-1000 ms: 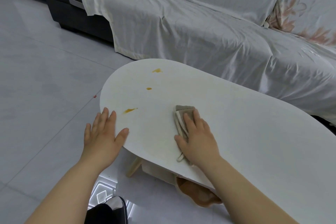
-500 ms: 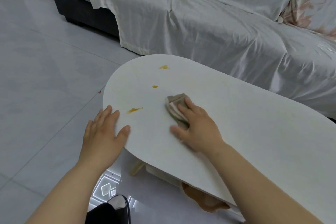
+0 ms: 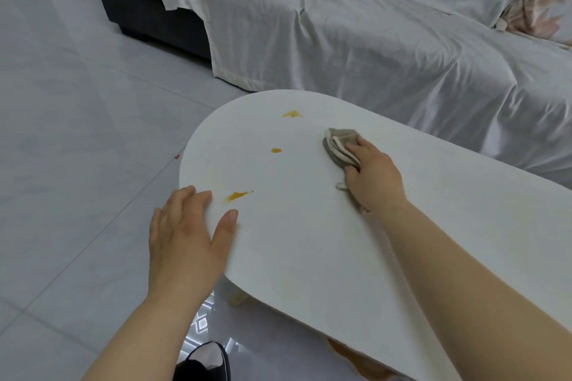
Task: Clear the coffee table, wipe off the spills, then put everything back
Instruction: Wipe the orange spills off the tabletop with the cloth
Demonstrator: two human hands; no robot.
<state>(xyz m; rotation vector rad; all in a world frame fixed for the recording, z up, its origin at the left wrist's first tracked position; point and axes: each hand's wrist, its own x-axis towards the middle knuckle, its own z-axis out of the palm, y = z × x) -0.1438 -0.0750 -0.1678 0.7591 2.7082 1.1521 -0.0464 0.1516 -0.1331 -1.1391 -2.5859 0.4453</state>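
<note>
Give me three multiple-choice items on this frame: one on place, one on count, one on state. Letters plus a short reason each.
1. Where does the left hand rest?
A. On the sofa
B. On the rounded end edge of the coffee table
C. On the floor

2. How many orange spills show on the tabletop?
A. One
B. Three
C. Five

3. What is the state of the cloth?
A. Bunched, pressed to the tabletop under the right hand
B. Spread flat, untouched
C. Hanging off the table edge

Answers:
1. B: fingers and thumb lie over the table's near rounded rim.
2. B: one spill near the left hand, a small middle spot and a far smear.
3. A: the right hand's fingers lie on the crumpled cloth, which sits on the top.
</note>
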